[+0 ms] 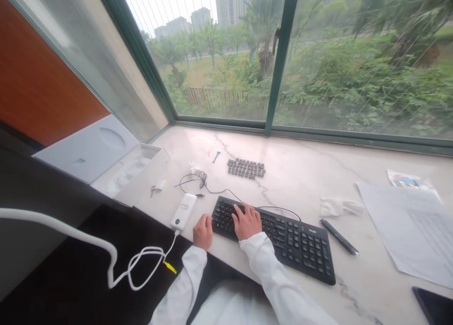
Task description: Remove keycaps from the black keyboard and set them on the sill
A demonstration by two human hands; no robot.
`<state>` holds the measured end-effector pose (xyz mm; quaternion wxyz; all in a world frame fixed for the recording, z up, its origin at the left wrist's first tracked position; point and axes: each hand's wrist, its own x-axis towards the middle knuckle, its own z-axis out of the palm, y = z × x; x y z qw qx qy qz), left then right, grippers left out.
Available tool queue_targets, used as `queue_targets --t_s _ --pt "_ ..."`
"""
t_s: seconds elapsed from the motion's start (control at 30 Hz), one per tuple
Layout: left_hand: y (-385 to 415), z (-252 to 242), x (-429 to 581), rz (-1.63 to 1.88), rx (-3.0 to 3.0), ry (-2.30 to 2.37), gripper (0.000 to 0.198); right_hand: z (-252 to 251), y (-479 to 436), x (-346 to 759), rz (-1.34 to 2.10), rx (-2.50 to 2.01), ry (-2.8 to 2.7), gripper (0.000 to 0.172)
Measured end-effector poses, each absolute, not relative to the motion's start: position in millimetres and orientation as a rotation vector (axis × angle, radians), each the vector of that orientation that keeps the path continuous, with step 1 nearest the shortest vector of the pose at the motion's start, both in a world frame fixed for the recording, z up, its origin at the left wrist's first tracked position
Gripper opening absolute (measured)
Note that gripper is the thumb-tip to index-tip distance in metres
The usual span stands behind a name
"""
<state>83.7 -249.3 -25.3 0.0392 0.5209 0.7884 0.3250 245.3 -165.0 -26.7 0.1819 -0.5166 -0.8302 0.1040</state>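
Note:
A black full-size keyboard [307,247] lies slanted along the front edge of the counter. Over its left-middle keys rests my right hand [248,222], open, with its fingers apart and no object visible in it. My left hand [203,231] is closed, knuckles up, at the keyboard's left end; whether anything is inside its curled fingers is hidden. Behind the keyboard, small dark grey key-like pieces [246,168] are laid out in rows. A thin teal tool [216,156] lies to their left. The black cable [215,191] runs from the keyboard's back and is partly coiled.
Left of my hands lies a white power bank [184,211] with a white cable [146,250] hanging off the edge. An open white box [138,174] stands farther left. To the right are a black pen [339,237], white gloves [341,207], paper [406,230] and a dark device [433,306].

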Motion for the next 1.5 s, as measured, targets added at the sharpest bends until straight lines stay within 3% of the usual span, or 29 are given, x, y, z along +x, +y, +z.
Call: queue_targets --t_s 0.33,0.47,1.17,1.5 --pt "-251.4 -24.8 84.9 0.988 1.597 2.461 0.027 -21.0 -165.1 235.9 0.296 -1.450 -2.308 0.043" --pt "-252.4 -25.3 84.4 1.030 1.580 2.425 0.027 -15.1 -163.0 225.0 0.289 -1.400 -2.386 0.038" --pt "-259.5 -20.5 62.9 1.090 1.535 1.782 0.032 -29.3 -174.6 211.5 -0.009 -1.719 -2.181 0.033" --pt "-260.3 -26.1 61.7 1.100 1.532 1.765 0.030 -18.8 -164.5 222.6 0.005 -1.685 -2.122 0.031"
